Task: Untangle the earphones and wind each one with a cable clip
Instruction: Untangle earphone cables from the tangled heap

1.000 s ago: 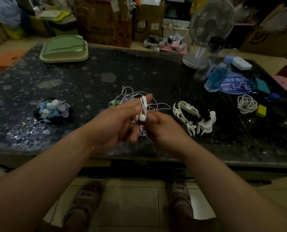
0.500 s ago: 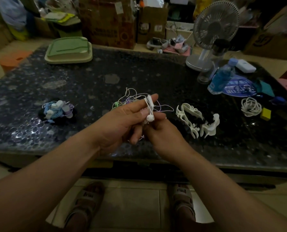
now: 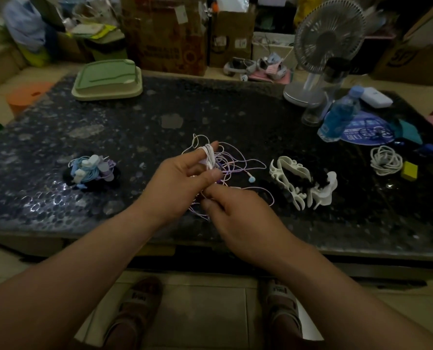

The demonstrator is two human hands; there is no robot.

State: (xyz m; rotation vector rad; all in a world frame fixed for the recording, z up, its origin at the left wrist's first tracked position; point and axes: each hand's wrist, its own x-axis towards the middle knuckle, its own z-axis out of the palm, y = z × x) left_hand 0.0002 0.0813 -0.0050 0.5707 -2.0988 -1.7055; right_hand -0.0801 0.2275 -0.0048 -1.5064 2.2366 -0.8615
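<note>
Winding white cord (image 3: 208,157) now — earbud gone

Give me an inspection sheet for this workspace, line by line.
Surface: dark speckled table, glossy.
Job's things: tangled earphones at centre; finished bundle on the left; white clips on the right.
Clutter: green tray, fan, blue bottle, coiled white cable, yellow block.
Grippers: left hand has white cord wound round its fingers; right hand pinches a strand.
Cables: loose purple and white loops on the table.
Surroundings: cardboard boxes behind; sandalled feet below.
</note>
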